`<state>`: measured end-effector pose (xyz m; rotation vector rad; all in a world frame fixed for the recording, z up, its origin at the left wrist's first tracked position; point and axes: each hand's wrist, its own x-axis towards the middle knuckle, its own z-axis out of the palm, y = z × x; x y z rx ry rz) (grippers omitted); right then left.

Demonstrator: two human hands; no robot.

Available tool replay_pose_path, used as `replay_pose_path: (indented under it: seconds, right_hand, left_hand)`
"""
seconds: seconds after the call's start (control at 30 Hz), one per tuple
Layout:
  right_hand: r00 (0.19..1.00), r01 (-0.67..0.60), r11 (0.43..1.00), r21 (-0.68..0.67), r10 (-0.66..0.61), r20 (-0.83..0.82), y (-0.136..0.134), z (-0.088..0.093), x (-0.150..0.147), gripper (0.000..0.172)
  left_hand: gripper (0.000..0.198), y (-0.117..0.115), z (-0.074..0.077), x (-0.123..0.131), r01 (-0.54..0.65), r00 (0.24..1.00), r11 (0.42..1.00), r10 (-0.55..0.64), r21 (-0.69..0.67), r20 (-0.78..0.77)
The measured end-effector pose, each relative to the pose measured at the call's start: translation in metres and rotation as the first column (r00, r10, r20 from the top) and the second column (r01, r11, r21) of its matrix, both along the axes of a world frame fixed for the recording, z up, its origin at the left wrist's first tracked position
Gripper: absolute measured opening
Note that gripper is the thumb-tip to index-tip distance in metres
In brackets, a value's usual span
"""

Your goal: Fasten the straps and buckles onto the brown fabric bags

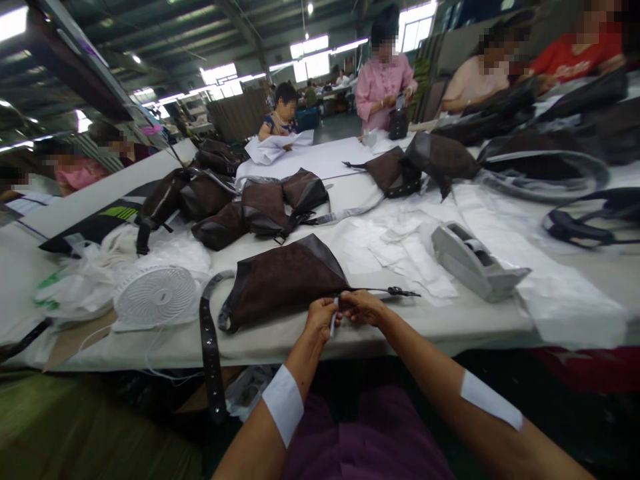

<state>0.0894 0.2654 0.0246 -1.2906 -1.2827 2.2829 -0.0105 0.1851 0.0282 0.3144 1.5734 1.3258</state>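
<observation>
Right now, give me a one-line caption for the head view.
Left hand and right hand work a strap on a brown leather-trimmed bag.

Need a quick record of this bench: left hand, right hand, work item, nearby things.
left hand: holds a small pale item, type unclear
right hand: pinches a thin dark strap at the bag's corner
work item: brown suede-panelled bag
nearby: eyeleted leather strap; grey tape dispenser; white fan
</observation>
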Motion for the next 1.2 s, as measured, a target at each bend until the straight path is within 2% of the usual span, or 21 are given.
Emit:
replay_pose_path:
  seconds: [0.07,0.13,0.3,0.4,0.5,0.63,0.7,0.8,0.87,0.9,0.93,0.97,1.03,1.07,1.1,1.13,1.17,1.2]
  right_hand:
    - [0.997,-0.072,0.997,0.037,0.072,0.017,0.002,0.001,0.002,0.012]
    - [0.997,-0.072,0.993,0.093,0.068,0.039,0.000,0.002,0.000,0.011]
    - [0.991,0.068,0.978,0.195,-0.089,0.097,-0.014,0.000,-0.007,0.011]
    - [0.975,0.165,0.955,0.247,-0.196,0.104,-0.016,-0.005,-0.011,0.012]
    - [0.956,0.250,0.922,0.296,-0.284,0.077,-0.016,-0.010,-0.014,0.011]
    - [0.942,0.306,0.899,0.313,-0.334,0.040,-0.019,-0.013,-0.015,0.010]
    - [0.962,0.246,0.915,0.320,-0.270,0.031,-0.023,-0.010,-0.008,0.007]
    - [0.999,0.033,0.925,0.379,-0.020,-0.036,-0.026,0.005,0.028,0.021]
    - [0.994,-0.007,0.876,0.482,0.059,-0.093,-0.021,0.021,0.071,0.028]
    - [0.993,0.053,0.831,0.553,0.012,-0.114,-0.015,0.031,0.098,0.030]
    - [0.987,0.154,0.762,0.629,-0.096,-0.126,-0.007,0.042,0.127,0.030]
    - [0.961,0.267,0.675,0.688,-0.240,-0.138,0.005,0.052,0.157,0.029]
    - [0.818,0.485,0.457,0.746,-0.538,-0.202,0.034,0.069,0.215,0.029]
    - [0.730,0.530,0.341,0.777,-0.649,-0.213,0.051,0.075,0.241,0.029]
    - [0.672,0.507,0.264,0.821,-0.718,-0.184,0.069,0.080,0.263,0.030]
    - [0.646,0.437,0.233,0.869,-0.753,-0.122,0.087,0.084,0.280,0.029]
    - [0.642,0.337,0.247,0.908,-0.766,-0.030,0.104,0.086,0.292,0.027]
    - [0.646,0.215,0.301,0.929,-0.757,0.097,0.120,0.088,0.300,0.024]
  left_hand:
    - [0.010,0.000,-0.001,0.000,-0.024,0.999,1.000,0.024,-0.005,-0.025]
    - [0.014,0.000,-0.002,0.001,-0.045,0.998,0.999,0.045,-0.006,-0.051]
    - [0.020,-0.004,-0.006,0.007,-0.059,0.995,0.998,0.057,-0.015,-0.080]
    - [0.025,-0.004,-0.009,0.005,-0.108,0.994,0.994,0.107,-0.035,-0.018]
    - [0.018,-0.003,-0.009,0.000,-0.042,0.995,0.998,0.046,-0.039,0.091]
    - [0.015,-0.003,-0.007,-0.003,-0.008,0.990,0.998,0.018,-0.069,0.139]
    - [0.018,-0.004,-0.009,-0.002,-0.011,0.993,0.998,0.019,-0.065,0.118]
    - [0.028,-0.007,-0.015,-0.002,-0.031,0.998,0.999,0.033,-0.037,0.054]
    - [0.036,-0.008,-0.019,-0.003,-0.030,0.999,0.999,0.030,-0.018,0.018]
    - [0.038,-0.008,-0.021,-0.003,-0.026,1.000,1.000,0.026,-0.013,0.002]
    - [0.040,-0.008,-0.023,-0.003,-0.023,1.000,1.000,0.023,-0.013,-0.012]
    - [0.042,-0.008,-0.024,-0.003,-0.021,0.999,1.000,0.021,-0.014,-0.024]
    - [0.044,-0.007,-0.025,-0.003,-0.018,0.999,1.000,0.017,-0.021,-0.050]
    - [0.045,-0.006,-0.025,-0.002,-0.014,0.998,1.000,0.012,-0.025,-0.063]
    - [0.045,-0.006,-0.025,-0.002,-0.008,0.997,1.000,0.006,-0.028,-0.076]
    - [0.045,-0.005,-0.025,-0.001,-0.003,0.996,0.999,0.000,-0.032,-0.088]
    - [0.045,-0.005,-0.024,0.000,0.000,0.995,0.999,-0.003,-0.037,-0.099]
    - [0.045,-0.005,-0.024,0.000,0.001,0.994,0.999,-0.005,-0.040,-0.109]
